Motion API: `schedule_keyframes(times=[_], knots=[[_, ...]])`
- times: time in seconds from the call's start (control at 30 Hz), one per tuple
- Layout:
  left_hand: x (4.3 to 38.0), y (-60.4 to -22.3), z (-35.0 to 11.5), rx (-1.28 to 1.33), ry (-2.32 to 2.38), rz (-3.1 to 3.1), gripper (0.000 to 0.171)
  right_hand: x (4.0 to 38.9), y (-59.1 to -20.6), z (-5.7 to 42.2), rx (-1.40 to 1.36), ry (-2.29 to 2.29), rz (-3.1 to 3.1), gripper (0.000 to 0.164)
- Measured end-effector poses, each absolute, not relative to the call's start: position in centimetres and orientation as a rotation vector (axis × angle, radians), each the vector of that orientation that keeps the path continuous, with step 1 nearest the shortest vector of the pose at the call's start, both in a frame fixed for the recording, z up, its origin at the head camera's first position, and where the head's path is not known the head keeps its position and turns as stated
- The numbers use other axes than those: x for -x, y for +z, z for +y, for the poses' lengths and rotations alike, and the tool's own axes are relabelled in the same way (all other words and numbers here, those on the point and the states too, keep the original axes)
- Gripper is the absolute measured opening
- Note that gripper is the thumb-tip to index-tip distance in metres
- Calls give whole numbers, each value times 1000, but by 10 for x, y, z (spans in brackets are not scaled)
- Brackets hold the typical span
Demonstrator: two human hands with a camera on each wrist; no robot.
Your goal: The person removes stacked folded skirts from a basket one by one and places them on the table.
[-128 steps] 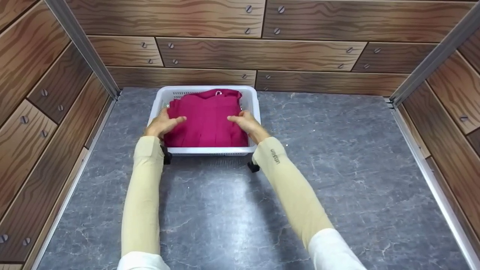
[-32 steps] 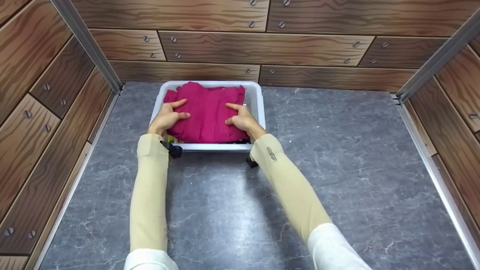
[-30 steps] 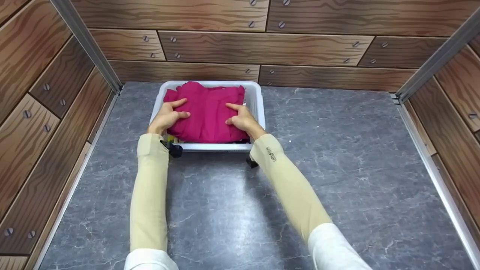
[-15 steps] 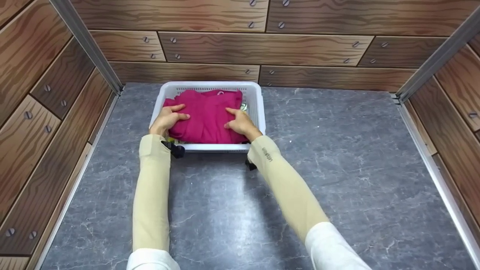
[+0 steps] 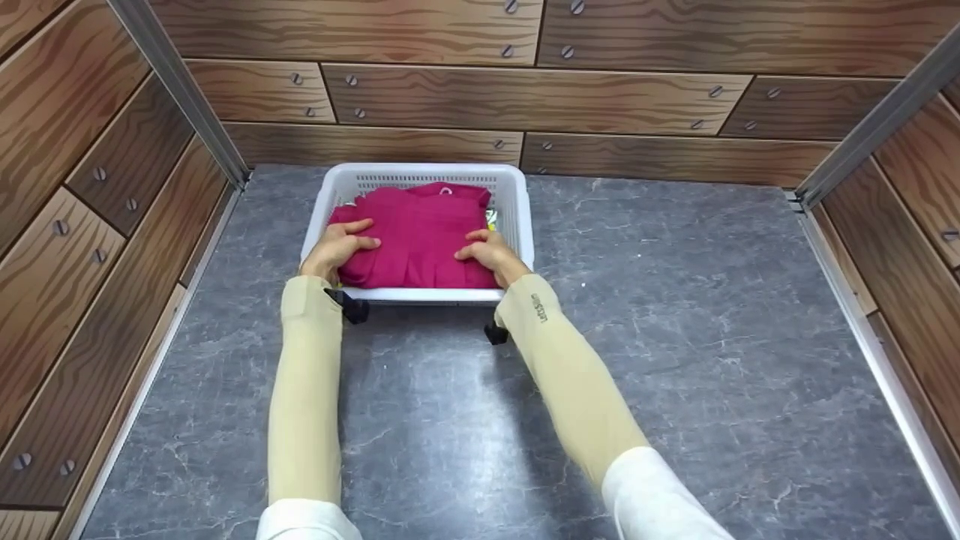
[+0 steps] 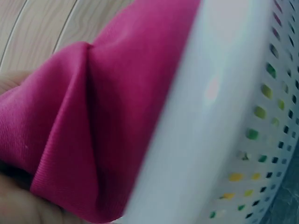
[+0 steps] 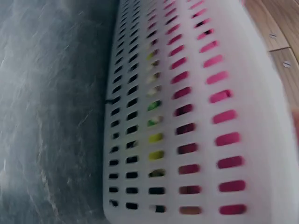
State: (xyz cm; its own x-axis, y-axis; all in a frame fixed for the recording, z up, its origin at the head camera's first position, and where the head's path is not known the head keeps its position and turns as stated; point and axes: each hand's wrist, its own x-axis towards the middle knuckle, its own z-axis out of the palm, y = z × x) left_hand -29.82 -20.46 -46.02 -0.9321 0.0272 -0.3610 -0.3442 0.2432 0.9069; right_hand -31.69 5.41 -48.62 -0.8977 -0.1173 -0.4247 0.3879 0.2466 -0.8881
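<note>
A folded magenta garment [image 5: 412, 232] with soft pleats lies in a white perforated plastic basket [image 5: 427, 295]. My left hand [image 5: 334, 249] holds the garment's left side, thumb and index finger spread on top; in the left wrist view the magenta fabric [image 6: 117, 102] bunches between parts of the hand, beside the basket rim [image 6: 196, 121]. On the opposite side my right hand [image 5: 493, 255] grips the garment, thumb and index finger on top, remaining fingers tucked out of sight. Through the basket holes [image 7: 177, 93] in the right wrist view, magenta shows above green and yellow items.
Grey marbled floor [image 5: 675, 337] spreads in front and to the right of the basket. Wood-patterned panels [image 5: 525, 101] stand close behind it, with more at both sides. A small patterned item [image 5: 491, 217] peeks out by the garment's right edge.
The garment's far edge has dropped from over the back rim, so the basket's rear wall now shows. Both hands have moved slightly nearer with it, keeping their hold.
</note>
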Motion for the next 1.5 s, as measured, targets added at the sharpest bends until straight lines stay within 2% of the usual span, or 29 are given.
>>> schedule_keyframes(times=[0.13,0.37,0.67,1.07,1.5], knots=[[297,-462,-205,280,1731,2226,64,315,-489,55,-320,-1724,2101,47],[299,-461,-205,239,1696,2297,65,315,-485,55,-336,-1863,1906,60],[294,-452,-204,197,1758,2316,68,313,-471,61,-89,-1716,2057,72],[291,-431,-193,69,1768,2416,68,313,-443,56,106,-1453,2403,77],[287,-406,-173,25,1920,2442,67,311,-419,90,167,-1830,2226,79]])
